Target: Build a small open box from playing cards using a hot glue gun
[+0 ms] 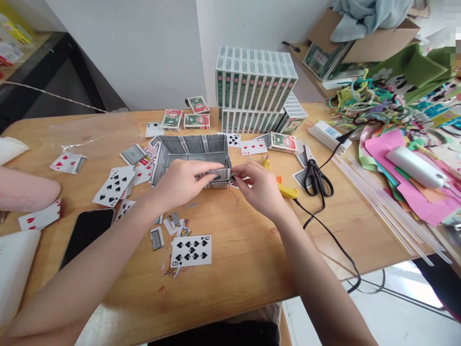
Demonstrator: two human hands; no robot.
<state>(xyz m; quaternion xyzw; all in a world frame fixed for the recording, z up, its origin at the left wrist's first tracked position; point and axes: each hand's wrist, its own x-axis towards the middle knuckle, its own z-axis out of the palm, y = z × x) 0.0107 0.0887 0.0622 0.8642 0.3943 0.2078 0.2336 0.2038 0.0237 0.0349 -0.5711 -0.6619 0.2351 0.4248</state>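
An open box made of playing cards (194, 144), patterned backs showing, stands mid-table. My left hand (185, 180) is closed at its near wall, thumb and fingers pinching a card strip along the top edge. At the near right corner, my right hand (261, 190) is closed with fingertips pinched on the box's edge; a small dark bit shows there, too small to name. Just right of that hand lies a yellow glue gun (288, 191), partly hidden. Cut card pieces (157, 239) and a nine of spades (191, 250) lie nearer me.
Stacked card packs (255, 86) stand at the back. Black scissors (314, 180), a power strip (329, 136), clear glue sticks (389, 206) and coloured craft scraps (406, 178) fill the right. A phone (88, 235) and loose cards (114, 186) lie left. A black cord (334, 240) crosses the table edge.
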